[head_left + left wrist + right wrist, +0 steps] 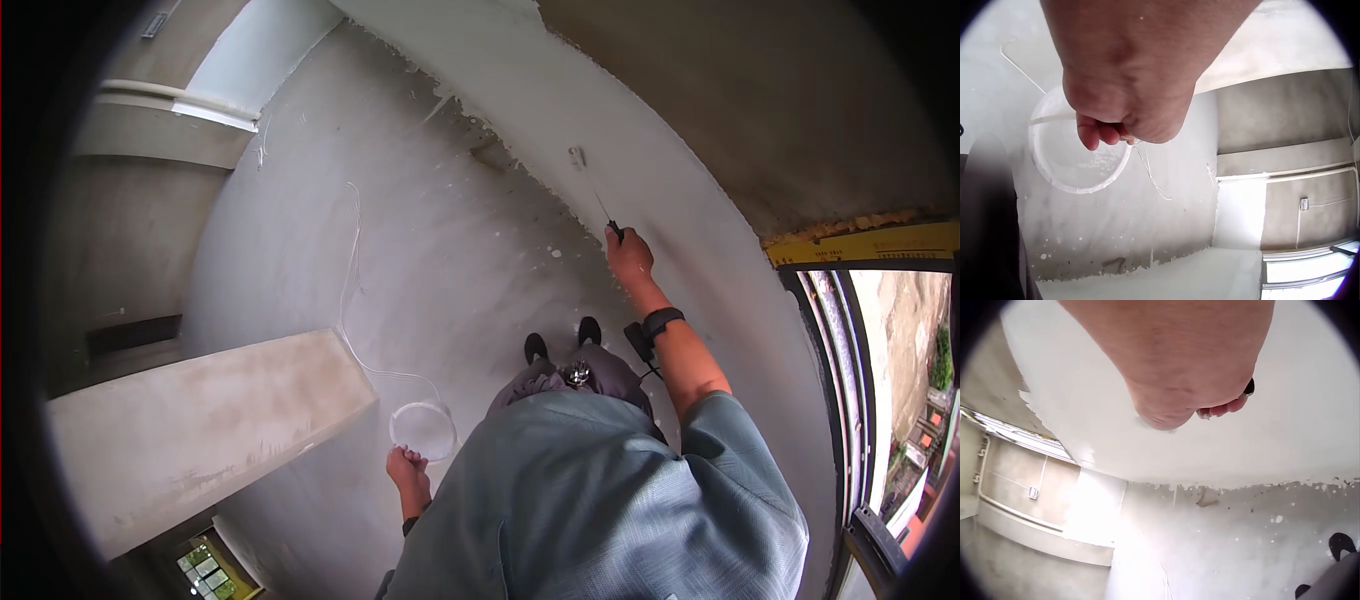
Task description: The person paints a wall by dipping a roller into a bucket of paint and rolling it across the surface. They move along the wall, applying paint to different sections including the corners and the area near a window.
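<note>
My left hand [407, 468] grips a round white bucket [394, 424] near its rim. In the left wrist view, curled fingers of the left hand [1125, 106] overlap the bucket [1079, 187], and a pale band like its handle [1054, 119] runs under them. White specks show inside. Reaching out to the white wall strip, my right hand [628, 255] holds a black-handled tool [617, 233] with a thin shaft and a small pale head against the wall. In the right wrist view, the right hand [1210, 400] hides most of the tool; only its black handle end [1249, 386] shows.
The white-coated wall [660, 150] meets a grey floor [300, 220] spotted with white drips. A pale cord [357, 240] trails over the floor towards the bucket. At left stands a low block-like wall [210, 430]; at right is a window frame [840, 370].
</note>
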### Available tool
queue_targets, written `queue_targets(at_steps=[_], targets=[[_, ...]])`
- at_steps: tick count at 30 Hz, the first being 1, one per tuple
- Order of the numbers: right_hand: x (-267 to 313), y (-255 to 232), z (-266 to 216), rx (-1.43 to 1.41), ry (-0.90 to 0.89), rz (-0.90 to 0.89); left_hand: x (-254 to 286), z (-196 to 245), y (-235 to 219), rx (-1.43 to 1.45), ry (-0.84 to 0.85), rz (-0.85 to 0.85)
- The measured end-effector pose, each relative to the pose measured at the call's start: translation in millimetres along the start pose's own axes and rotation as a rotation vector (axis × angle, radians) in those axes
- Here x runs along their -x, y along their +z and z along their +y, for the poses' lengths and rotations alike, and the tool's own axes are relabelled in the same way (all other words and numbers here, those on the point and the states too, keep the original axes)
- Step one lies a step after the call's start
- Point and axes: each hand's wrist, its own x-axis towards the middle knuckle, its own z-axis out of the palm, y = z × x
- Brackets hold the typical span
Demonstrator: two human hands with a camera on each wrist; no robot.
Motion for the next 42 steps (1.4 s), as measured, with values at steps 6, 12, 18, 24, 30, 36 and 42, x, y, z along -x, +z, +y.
queue_targets(at_steps=[6, 12, 18, 24, 30, 36, 42], targets=[[-22, 27, 6, -0.077, 0.06, -0.081, 1, 0, -7, -0.009, -0.019, 0.04], [49, 10, 92, -0.028, 0.119, -0.077, -11, 2, 5, -0.028, -0.038, 0.043], [139, -42, 149, 0.01, 0.146, 0.0, -32, 2, 21, -0.006, -0.037, 0.004], [174, -64, 164, -0.003, 0.18, -0.011, -34, -2, 37, 0.014, -0.033, -0.003], [124, -40, 139, -0.028, 0.108, -0.02, -22, -10, 40, 0.023, -0.027, 0.012], [40, 4, 80, 0.015, -0.013, 0.009, -33, -13, 35, 0.065, -0.058, 0.032], [-46, 49, -4, -0.021, 0.029, -0.053, -62, -3, 45, 0.097, -0.109, 0.06]])
